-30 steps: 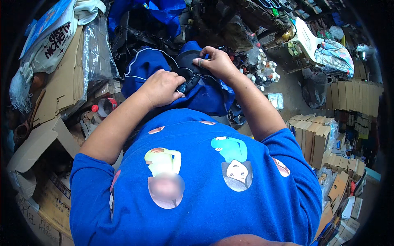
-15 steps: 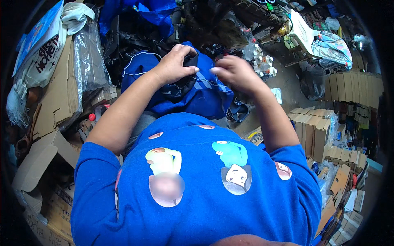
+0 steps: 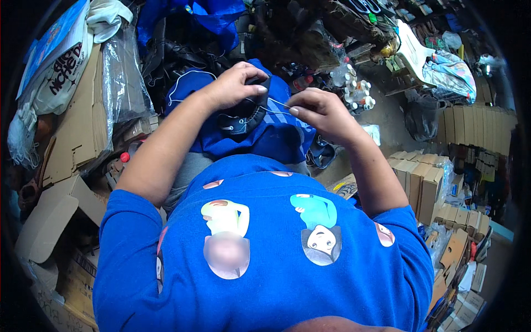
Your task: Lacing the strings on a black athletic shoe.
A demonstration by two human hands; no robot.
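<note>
A dark shoe (image 3: 239,124) with a pale eyelet lies over my lap on a blue cloth (image 3: 221,143). My left hand (image 3: 235,87) is closed on the upper edge of this shoe, thumb and fingers pinching the black material. To its right, my right hand (image 3: 319,112) pinches a white thread (image 3: 278,104), which runs taut from the shoe to the fingertips. Whether a needle is also in those fingers cannot be made out. More of the white thread loops loosely over the cloth left of my left wrist.
Flat cardboard and plastic wrap (image 3: 123,72) stand at the left, above an open cardboard box (image 3: 47,221). Several bottles (image 3: 359,94) and a white plastic chair (image 3: 412,47) are at the far right. Stacked cartons (image 3: 417,180) flank my right elbow. A dark sandal (image 3: 321,152) lies below my right hand.
My right hand has moved slightly right and down, and the white thread now stretches straight between it and the shoe. My left hand keeps its hold, showing more of the shoe.
</note>
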